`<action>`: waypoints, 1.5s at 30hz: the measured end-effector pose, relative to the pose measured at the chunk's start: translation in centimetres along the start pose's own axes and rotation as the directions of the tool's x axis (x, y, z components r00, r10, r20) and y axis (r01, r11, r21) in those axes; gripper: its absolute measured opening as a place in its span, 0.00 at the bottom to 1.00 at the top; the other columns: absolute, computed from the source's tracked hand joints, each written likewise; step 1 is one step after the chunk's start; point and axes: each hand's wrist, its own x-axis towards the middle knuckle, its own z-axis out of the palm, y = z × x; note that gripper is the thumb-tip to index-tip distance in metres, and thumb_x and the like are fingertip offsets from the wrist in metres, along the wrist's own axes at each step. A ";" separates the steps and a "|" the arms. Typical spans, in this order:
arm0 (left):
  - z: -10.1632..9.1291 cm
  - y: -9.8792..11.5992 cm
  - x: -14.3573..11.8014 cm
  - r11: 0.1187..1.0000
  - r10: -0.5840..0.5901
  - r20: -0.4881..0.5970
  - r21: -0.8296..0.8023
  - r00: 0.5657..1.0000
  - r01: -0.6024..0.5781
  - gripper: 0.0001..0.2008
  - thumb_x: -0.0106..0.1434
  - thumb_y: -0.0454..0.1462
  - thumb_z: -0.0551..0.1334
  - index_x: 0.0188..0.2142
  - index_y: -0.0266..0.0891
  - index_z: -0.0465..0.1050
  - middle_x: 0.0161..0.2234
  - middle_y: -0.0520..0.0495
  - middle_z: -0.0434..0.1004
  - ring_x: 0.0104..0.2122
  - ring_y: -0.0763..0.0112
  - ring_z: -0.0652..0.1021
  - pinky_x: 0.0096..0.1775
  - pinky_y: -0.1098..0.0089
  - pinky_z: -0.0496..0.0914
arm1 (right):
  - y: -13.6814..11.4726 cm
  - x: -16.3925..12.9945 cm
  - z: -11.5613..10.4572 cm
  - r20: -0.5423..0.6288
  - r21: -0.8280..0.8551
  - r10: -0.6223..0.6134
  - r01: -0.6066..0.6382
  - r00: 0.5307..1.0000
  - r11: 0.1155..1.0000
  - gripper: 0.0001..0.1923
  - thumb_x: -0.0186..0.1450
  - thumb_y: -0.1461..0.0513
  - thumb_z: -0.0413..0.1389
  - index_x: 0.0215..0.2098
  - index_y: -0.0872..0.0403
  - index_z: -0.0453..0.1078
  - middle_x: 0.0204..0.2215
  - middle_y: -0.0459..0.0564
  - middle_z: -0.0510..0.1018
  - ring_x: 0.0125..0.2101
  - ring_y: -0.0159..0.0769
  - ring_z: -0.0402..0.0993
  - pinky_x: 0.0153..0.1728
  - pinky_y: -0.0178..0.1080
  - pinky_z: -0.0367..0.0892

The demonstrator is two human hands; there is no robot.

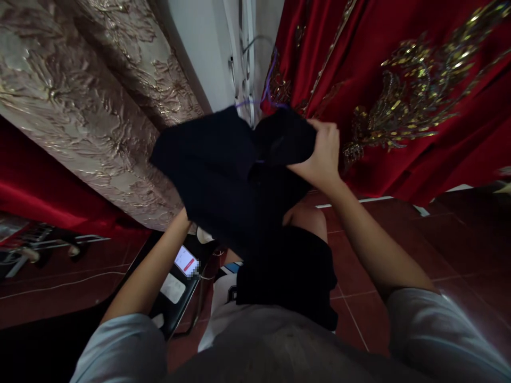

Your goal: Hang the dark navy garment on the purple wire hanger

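Note:
A dark navy garment (211, 159) hangs in front of me on a thin purple hanger (271, 80). My right hand (325, 151) is closed on the garment's upper right edge, thumb below and fingers curled over the cloth. My left hand is hidden behind the garment's lower left side; only the forearm and wrist show, so its fingers cannot be made out. More black cloth (287, 271) covers my lap, and where it parts from the garment is too dark to tell.
On a black bench (187, 303) at my left lie a lit phone (186, 260) and a white object (173, 288). Red sequined cloth (399, 165) hangs at right, textured beige-gold fabric (99, 106) at left. White rack poles (241, 48) stand ahead, above red floor tiles (355, 298).

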 end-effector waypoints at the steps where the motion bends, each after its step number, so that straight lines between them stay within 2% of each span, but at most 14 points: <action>1: -0.7 -0.3 -0.3 0.997 0.002 0.007 -0.083 1.000 -0.001 0.32 0.72 0.62 0.53 0.43 0.39 0.81 0.41 0.39 0.85 0.49 0.56 0.83 0.55 0.53 0.77 | 0.1 1.0 -0.5 0.000 -0.014 0.020 -0.020 1.000 1.000 0.46 0.56 0.48 0.68 0.65 0.57 0.57 0.58 0.66 0.65 0.59 0.60 0.62 0.59 0.64 0.63; 3: -1.4 -0.8 -0.6 0.973 -0.011 -0.010 -0.230 1.000 0.008 0.43 0.65 0.72 0.49 0.44 0.38 0.81 0.44 0.36 0.84 0.55 0.51 0.80 0.58 0.51 0.75 | 0.2 2.7 -1.3 0.013 -0.017 0.037 -0.037 0.999 0.999 0.44 0.59 0.49 0.68 0.66 0.56 0.56 0.60 0.67 0.62 0.61 0.61 0.59 0.61 0.64 0.60; 5: -1.4 -1.0 -0.7 0.930 -0.004 -0.054 -0.367 0.999 -0.016 0.47 0.59 0.75 0.50 0.45 0.37 0.81 0.47 0.35 0.83 0.60 0.47 0.76 0.62 0.51 0.72 | 0.0 3.5 -2.0 0.010 -0.005 0.043 -0.043 0.999 0.999 0.42 0.60 0.49 0.67 0.65 0.52 0.56 0.61 0.66 0.62 0.61 0.60 0.58 0.62 0.63 0.58; 10: -1.0 -1.3 -1.4 0.957 0.001 -0.098 -0.288 0.995 -0.029 0.27 0.58 0.53 0.76 0.49 0.38 0.80 0.51 0.38 0.81 0.55 0.49 0.80 0.62 0.52 0.72 | -0.6 3.3 -3.1 0.023 -0.050 0.049 -0.048 0.999 0.998 0.38 0.64 0.46 0.63 0.64 0.48 0.55 0.58 0.63 0.64 0.60 0.61 0.60 0.60 0.64 0.61; 16: -0.7 -1.9 -3.5 0.984 0.060 -0.141 -0.157 0.988 -0.082 0.22 0.57 0.45 0.77 0.46 0.37 0.81 0.47 0.40 0.83 0.50 0.53 0.82 0.58 0.55 0.75 | -2.7 3.8 -4.6 0.126 -0.117 -0.040 0.055 0.991 0.992 0.35 0.64 0.49 0.63 0.65 0.46 0.59 0.56 0.60 0.67 0.58 0.61 0.65 0.59 0.64 0.64; 23: 1.0 -2.7 -6.1 0.894 -0.261 -0.316 -0.436 0.912 0.105 0.22 0.48 0.42 0.79 0.42 0.36 0.81 0.45 0.40 0.84 0.45 0.56 0.83 0.52 0.61 0.78 | -1.3 4.6 -4.5 0.120 -0.165 -0.121 0.140 0.985 0.976 0.45 0.55 0.55 0.67 0.68 0.48 0.60 0.56 0.59 0.69 0.55 0.57 0.67 0.56 0.60 0.68; 31: 3.1 -2.1 -6.9 0.882 -0.267 -0.218 -0.449 0.939 0.147 0.24 0.50 0.44 0.80 0.44 0.40 0.80 0.49 0.40 0.82 0.52 0.49 0.81 0.59 0.54 0.75 | 1.7 5.0 -4.5 0.152 -0.062 -0.243 0.254 0.958 0.965 0.38 0.61 0.51 0.62 0.67 0.45 0.61 0.56 0.59 0.70 0.57 0.54 0.66 0.60 0.58 0.65; 36: 3.9 -2.2 -8.4 0.903 -0.278 -0.196 -0.388 0.940 0.187 0.25 0.51 0.48 0.79 0.44 0.43 0.78 0.51 0.41 0.82 0.53 0.48 0.81 0.60 0.50 0.74 | -0.1 2.1 -4.6 0.089 0.094 -0.336 0.328 0.938 0.940 0.46 0.55 0.53 0.65 0.70 0.48 0.60 0.67 0.58 0.63 0.67 0.59 0.54 0.68 0.62 0.53; 38: 4.2 -1.9 -9.2 0.901 -0.306 -0.219 -0.380 0.926 0.208 0.24 0.54 0.49 0.77 0.46 0.43 0.77 0.53 0.41 0.81 0.54 0.48 0.81 0.60 0.48 0.74 | -2.1 -0.2 -2.8 -0.005 0.183 -0.224 0.221 0.975 0.958 0.42 0.57 0.52 0.63 0.67 0.49 0.61 0.67 0.58 0.63 0.67 0.58 0.54 0.68 0.63 0.52; 39: 4.4 -1.8 -9.8 0.901 -0.322 -0.230 -0.373 0.918 0.222 0.24 0.55 0.49 0.76 0.48 0.44 0.76 0.54 0.41 0.80 0.54 0.48 0.81 0.60 0.48 0.74 | -3.3 -1.6 -1.4 -0.055 0.238 -0.084 0.095 0.995 0.967 0.34 0.60 0.52 0.62 0.63 0.48 0.64 0.62 0.57 0.67 0.64 0.55 0.60 0.65 0.62 0.57; 41: 4.7 -1.7 -11.0 0.894 -0.362 -0.250 -0.365 0.898 0.259 0.24 0.58 0.49 0.74 0.51 0.44 0.75 0.55 0.40 0.80 0.55 0.49 0.81 0.60 0.49 0.75 | -5.2 -4.6 2.1 -0.076 0.384 0.256 -0.209 0.964 0.899 0.15 0.64 0.51 0.59 0.46 0.49 0.68 0.44 0.52 0.74 0.47 0.46 0.71 0.52 0.54 0.67; 43: 5.0 -1.9 -12.3 0.877 -0.413 -0.270 -0.375 0.870 0.300 0.25 0.60 0.50 0.73 0.53 0.45 0.74 0.55 0.40 0.80 0.55 0.49 0.81 0.58 0.50 0.77 | -6.6 -7.5 5.7 0.205 0.549 0.422 -0.460 0.883 0.698 0.15 0.63 0.50 0.62 0.32 0.49 0.64 0.28 0.45 0.69 0.30 0.36 0.66 0.37 0.44 0.66; 44: 5.1 -2.0 -12.8 0.866 -0.440 -0.282 -0.385 0.852 0.320 0.26 0.61 0.50 0.73 0.54 0.45 0.73 0.55 0.40 0.80 0.54 0.49 0.81 0.57 0.50 0.78 | -7.0 -8.9 7.1 0.323 0.587 0.478 -0.569 0.817 0.576 0.16 0.63 0.51 0.62 0.29 0.49 0.62 0.24 0.43 0.66 0.26 0.34 0.63 0.32 0.41 0.62; 45: 5.1 -2.2 -13.3 0.857 -0.460 -0.290 -0.392 0.839 0.335 0.27 0.61 0.50 0.73 0.56 0.45 0.72 0.55 0.40 0.80 0.54 0.49 0.81 0.56 0.49 0.78 | -7.3 -10.2 8.2 0.374 0.593 0.503 -0.618 0.779 0.516 0.19 0.63 0.51 0.63 0.27 0.50 0.60 0.21 0.42 0.63 0.24 0.32 0.59 0.29 0.40 0.59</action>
